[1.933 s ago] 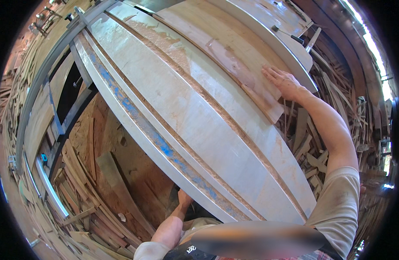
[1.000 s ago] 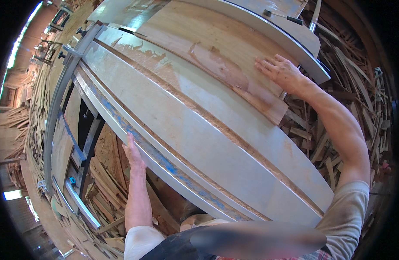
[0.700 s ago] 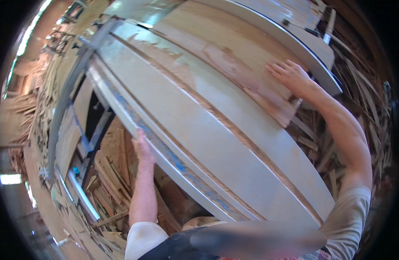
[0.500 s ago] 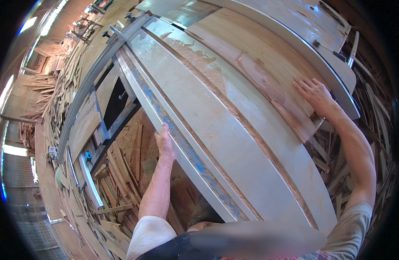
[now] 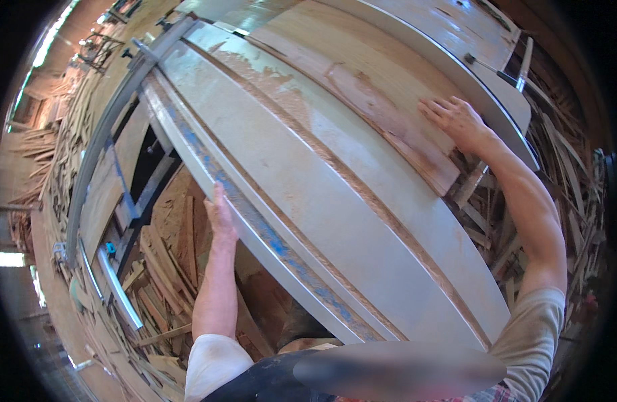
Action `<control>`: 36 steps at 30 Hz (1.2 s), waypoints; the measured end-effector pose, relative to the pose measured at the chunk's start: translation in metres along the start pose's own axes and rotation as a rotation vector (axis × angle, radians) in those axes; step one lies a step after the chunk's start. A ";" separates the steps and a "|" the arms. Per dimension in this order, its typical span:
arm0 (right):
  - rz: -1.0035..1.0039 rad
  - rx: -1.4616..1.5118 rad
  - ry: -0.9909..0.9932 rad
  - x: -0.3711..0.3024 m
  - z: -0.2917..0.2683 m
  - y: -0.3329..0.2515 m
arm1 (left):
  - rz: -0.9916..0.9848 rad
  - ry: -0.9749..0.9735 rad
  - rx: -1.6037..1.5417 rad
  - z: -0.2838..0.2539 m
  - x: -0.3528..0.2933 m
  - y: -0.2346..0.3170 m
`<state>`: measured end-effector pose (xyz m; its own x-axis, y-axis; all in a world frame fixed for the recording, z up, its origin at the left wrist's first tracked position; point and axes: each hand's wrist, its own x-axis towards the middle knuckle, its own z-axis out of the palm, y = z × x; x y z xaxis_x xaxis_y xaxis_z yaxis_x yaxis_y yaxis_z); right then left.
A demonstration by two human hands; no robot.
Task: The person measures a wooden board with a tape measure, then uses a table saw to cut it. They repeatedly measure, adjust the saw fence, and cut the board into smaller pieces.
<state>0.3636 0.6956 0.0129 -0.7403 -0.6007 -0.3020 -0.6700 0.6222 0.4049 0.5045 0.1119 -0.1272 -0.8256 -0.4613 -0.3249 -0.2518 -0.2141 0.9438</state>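
Two bare hands at a long grey metal table (image 5: pixel 295 184), head view (wide fisheye, so straight edges look bowed). R hand (image 5: pixel 459 124) lies palm down, fingers extended, on the near end of a wooden board (image 5: pixel 362 47); it's open, not gripping. Board lies flat on the table's R side, lengthwise, alongside a long pale fence (image 5: pixel 449 57); a pinkish-brown band runs along its L edge. L hand (image 5: pixel 220 213) is at the table's L edge, thumb side up; its other fingers are hidden, so can't tell if it's gripping. Brown grooves & a blue-flecked strip (image 5: pixel 275 244) run lengthwise. Wood offcuts (image 5: pixel 164 281) are heaped on the floor, both sides.
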 end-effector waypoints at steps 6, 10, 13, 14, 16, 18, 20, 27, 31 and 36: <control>0.009 0.036 -0.011 -0.005 0.003 0.000 | -0.006 0.038 0.039 0.005 -0.012 0.009; 0.000 0.016 0.015 -0.008 0.007 0.000 | -0.052 0.072 0.062 0.005 -0.010 0.010; 0.010 -0.025 0.008 -0.011 0.011 -0.002 | -0.039 0.041 0.068 0.004 -0.008 0.008; -0.003 -0.036 0.054 -0.013 0.012 -0.002 | -0.027 0.020 0.062 0.004 -0.008 0.007; 0.008 -0.022 -0.019 -0.016 0.013 -0.004 | -0.016 0.024 0.061 0.005 -0.009 0.007; 0.018 -0.041 -0.051 -0.020 0.012 -0.006 | -0.030 0.059 0.065 0.006 -0.010 0.007; 0.026 -0.034 -0.081 -0.023 0.011 -0.007 | -0.028 0.043 0.070 0.006 -0.010 0.007; 0.025 -0.099 -0.069 -0.030 0.016 -0.012 | -0.016 -0.022 0.074 -0.001 -0.004 0.004; 0.039 -0.123 -0.064 -0.033 0.021 -0.013 | 0.030 -0.065 0.077 -0.003 0.000 0.000; 0.047 -0.094 -0.064 -0.037 0.022 -0.012 | 0.000 -0.001 0.065 -0.002 0.001 -0.003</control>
<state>0.3979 0.7212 0.0002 -0.7751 -0.5364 -0.3340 -0.6282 0.5974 0.4985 0.5052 0.1108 -0.1302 -0.8258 -0.4608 -0.3253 -0.2843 -0.1580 0.9456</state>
